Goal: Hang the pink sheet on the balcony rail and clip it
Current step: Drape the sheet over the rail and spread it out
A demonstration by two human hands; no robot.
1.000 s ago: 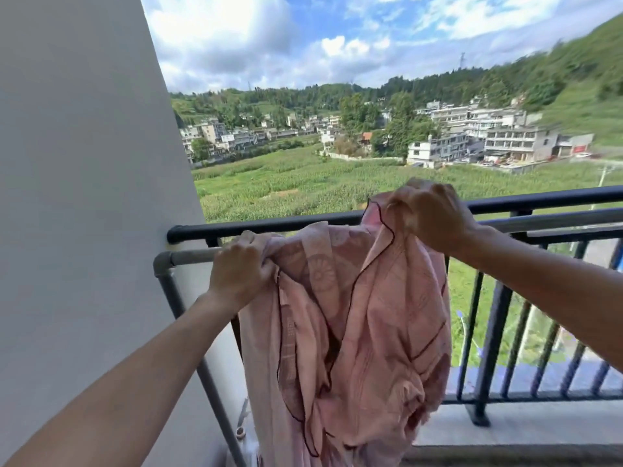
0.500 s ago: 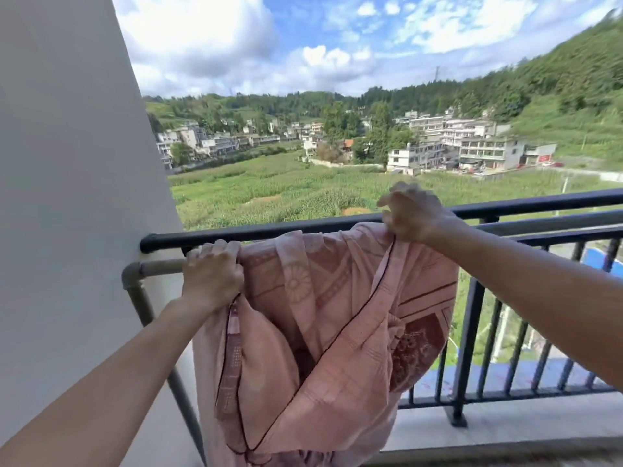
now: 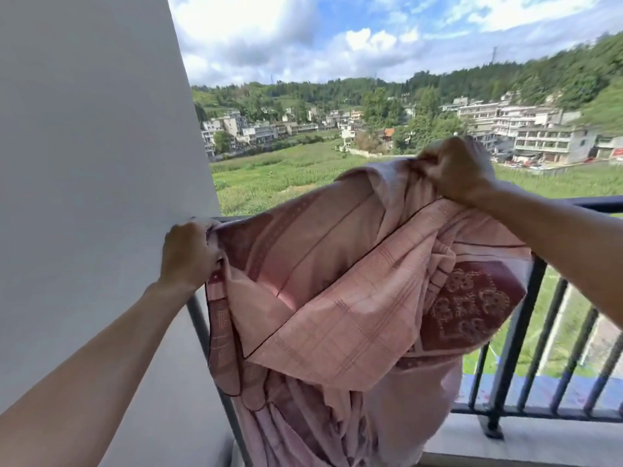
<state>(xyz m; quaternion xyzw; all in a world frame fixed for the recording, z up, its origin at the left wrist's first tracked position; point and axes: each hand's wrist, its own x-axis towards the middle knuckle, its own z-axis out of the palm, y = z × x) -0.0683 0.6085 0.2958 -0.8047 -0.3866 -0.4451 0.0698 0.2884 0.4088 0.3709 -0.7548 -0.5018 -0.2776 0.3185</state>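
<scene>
The pink sheet [image 3: 340, 298], patterned with darker maroon bands and a dark piped edge, hangs bunched in front of the black balcony rail [image 3: 600, 205]. My left hand [image 3: 188, 254] grips one edge of it near the wall, at rail height. My right hand [image 3: 455, 170] holds another bunch of the cloth lifted well above the rail. The sheet billows between both hands and hides the rail's left and middle stretch. No clip is in view.
A white wall [image 3: 91, 163] stands close on the left. A grey pipe [image 3: 205, 335] slants down beside it. Vertical black bars [image 3: 509, 338] run to the concrete ledge [image 3: 526, 446] at the right. Fields and buildings lie far below.
My right hand has lifted its bunch of sheet from the rail to well above it. The cloth has spread wider between both hands. My left hand stays near the wall.
</scene>
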